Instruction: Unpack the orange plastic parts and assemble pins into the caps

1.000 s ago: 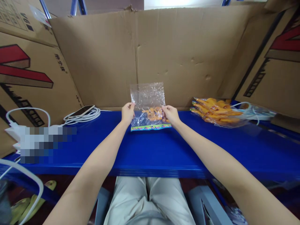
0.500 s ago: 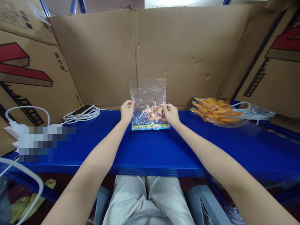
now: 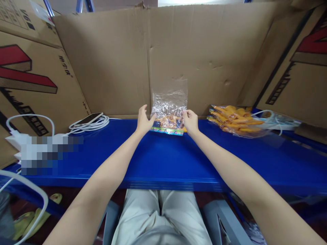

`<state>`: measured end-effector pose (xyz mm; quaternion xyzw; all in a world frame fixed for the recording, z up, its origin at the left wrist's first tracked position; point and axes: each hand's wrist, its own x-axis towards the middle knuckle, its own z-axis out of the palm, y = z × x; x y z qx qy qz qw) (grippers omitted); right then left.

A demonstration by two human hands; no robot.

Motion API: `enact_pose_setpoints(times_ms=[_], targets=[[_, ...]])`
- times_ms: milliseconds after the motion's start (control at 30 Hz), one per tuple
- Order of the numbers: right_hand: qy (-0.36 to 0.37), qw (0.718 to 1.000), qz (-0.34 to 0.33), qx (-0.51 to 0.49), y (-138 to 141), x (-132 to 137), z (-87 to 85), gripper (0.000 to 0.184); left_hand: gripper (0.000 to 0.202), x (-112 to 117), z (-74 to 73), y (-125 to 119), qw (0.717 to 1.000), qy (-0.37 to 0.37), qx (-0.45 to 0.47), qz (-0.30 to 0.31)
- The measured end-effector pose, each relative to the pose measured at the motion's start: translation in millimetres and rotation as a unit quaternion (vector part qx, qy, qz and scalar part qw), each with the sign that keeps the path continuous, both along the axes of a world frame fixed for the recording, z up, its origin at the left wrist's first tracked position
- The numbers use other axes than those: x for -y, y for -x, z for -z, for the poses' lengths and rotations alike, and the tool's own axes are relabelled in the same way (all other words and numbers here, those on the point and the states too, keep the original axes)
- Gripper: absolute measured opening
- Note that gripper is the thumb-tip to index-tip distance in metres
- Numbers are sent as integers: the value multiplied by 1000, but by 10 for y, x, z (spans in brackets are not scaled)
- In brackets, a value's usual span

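A clear plastic bag (image 3: 169,98) stands up against the cardboard at the back of the blue table, with a colourful printed strip (image 3: 167,130) along its lower edge. Orange pieces (image 3: 170,121) show through its lower part; whether they lie inside or behind it I cannot tell. My right hand (image 3: 191,122) pinches the bag's right edge between thumb and fingers. At the left edge is my left hand (image 3: 145,120), its fingers spread and raised, the thumb stretched out to the bag.
To the right lies a pile of orange items in clear wrapping (image 3: 233,120), with a white cable behind. A phone (image 3: 90,118) rests on a coiled white cable (image 3: 102,124) at the left. Cardboard (image 3: 204,61) walls in the blue table (image 3: 163,160) at the back and sides.
The bag has shifted right and its lower strip has tipped farther back. My left hand has loosened its pinch and spread its fingers. My right hand has moved slightly right, keeping its pinch.
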<state>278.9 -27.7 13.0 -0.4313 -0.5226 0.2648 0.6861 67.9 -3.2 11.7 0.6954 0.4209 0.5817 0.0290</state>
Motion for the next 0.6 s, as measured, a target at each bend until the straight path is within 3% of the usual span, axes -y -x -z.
enact_pose_setpoints(times_ms=[67, 167, 233, 367, 600], targets=[[13, 999, 8, -36, -17, -29, 2, 32, 77, 88, 0, -86, 990, -39, -127, 55], [27, 997, 11, -74, -27, -47, -2, 30, 95, 260, 25, -253, 945, -53, -293, 133], [33, 995, 4, -93, -26, -51, -6, 30, 92, 355, 66, -359, 919, -48, -361, 153], [32, 993, 1, -111, -17, -58, -18, 31, 69, 420, 140, -465, 896, -41, -417, 144], [36, 991, -49, -123, -11, -38, -56, 23, 81, 326, 87, -371, 902, -44, -413, 114]])
